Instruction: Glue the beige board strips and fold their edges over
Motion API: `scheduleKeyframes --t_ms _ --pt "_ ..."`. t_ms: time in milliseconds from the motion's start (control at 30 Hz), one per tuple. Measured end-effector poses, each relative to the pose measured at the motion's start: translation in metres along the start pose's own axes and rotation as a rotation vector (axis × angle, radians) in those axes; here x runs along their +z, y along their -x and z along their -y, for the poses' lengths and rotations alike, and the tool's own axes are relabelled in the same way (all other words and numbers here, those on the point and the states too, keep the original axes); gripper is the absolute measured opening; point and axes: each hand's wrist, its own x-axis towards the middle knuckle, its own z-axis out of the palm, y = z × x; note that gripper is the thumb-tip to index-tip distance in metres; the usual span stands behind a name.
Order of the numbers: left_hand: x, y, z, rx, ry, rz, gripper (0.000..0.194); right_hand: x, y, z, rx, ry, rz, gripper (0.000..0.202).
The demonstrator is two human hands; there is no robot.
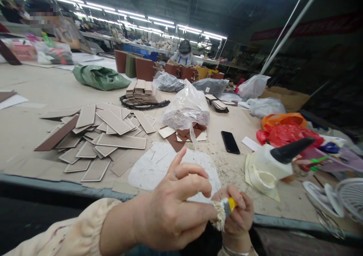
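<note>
A small brush [220,213] with a yellow handle, a grey metal band and worn, whitish bristles is in front of me at the table's near edge. My right hand [238,212] is closed round its yellow handle. With index finger and thumb side together, my left hand [172,207] pinches at the bristle end; the little finger points upward and a ring shows on one finger. Just beyond my hands lies a white sheet [153,167] with scraps on it. To its left is a loose pile of flat taupe strips [115,121] with pale edges.
Right of the sheet lie a black phone [230,142] and a white plastic bottle [276,163] with a black nozzle. Behind the sheet, a clear plastic bag [187,103] stands near brown pieces [174,140]. A white basket [351,199] sits far right. A co-worker [184,55] sits opposite.
</note>
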Motion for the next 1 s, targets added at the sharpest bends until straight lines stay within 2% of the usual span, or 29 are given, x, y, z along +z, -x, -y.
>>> scheduleKeyframes --t_ms 167,400,600,833,1000 --pt "0.002 0.000 0.003 0.045 -0.012 -0.098 0.017 0.000 0.000 0.000 0.010 0.002 -0.038 0.031" --pt "-0.002 -0.002 0.004 0.058 -0.086 -0.011 0.015 0.001 0.002 -0.001 0.030 0.139 -0.151 0.038" --pt "-0.006 -0.006 0.005 0.101 -0.107 0.035 0.014 0.000 0.001 0.002 0.072 0.175 -0.123 0.040" --pt "-0.007 -0.010 0.009 0.131 -0.098 0.143 0.010 -0.001 0.001 -0.001 0.113 0.086 -0.045 0.032" --pt "-0.005 -0.010 0.011 0.142 -0.093 0.119 0.012 -0.003 0.001 -0.006 0.112 0.101 -0.052 0.028"
